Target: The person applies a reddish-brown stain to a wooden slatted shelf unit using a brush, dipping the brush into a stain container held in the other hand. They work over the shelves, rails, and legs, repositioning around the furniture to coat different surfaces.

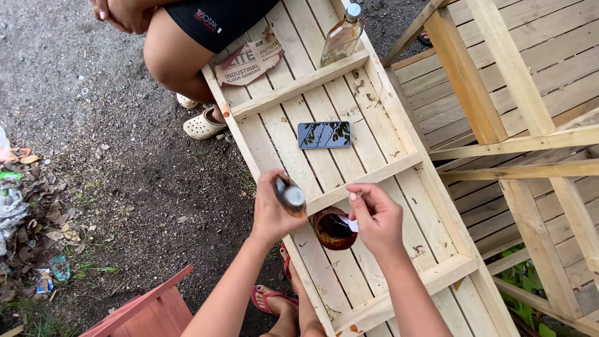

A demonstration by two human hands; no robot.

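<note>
1. A dark smartphone (324, 135) lies flat on the pale wooden slatted frame (399, 206), just beyond the grip.
2. A clear glass bottle (342, 37) lies further beyond.
3. A sandpaper sheet (249, 62) lies beside it.
4. Beige clogs (201, 122) rest on gravel, far left.

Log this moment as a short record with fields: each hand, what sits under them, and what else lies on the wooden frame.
left hand: grips a small dark bottle with a pale cap, tilted
right hand: pinches a small white piece over the container
container: round brown open container on the slats
surface: pale slatted wooden frame
also there: black phone, clear glass bottle, printed card sheet
nearby: another person's bare knee
</note>
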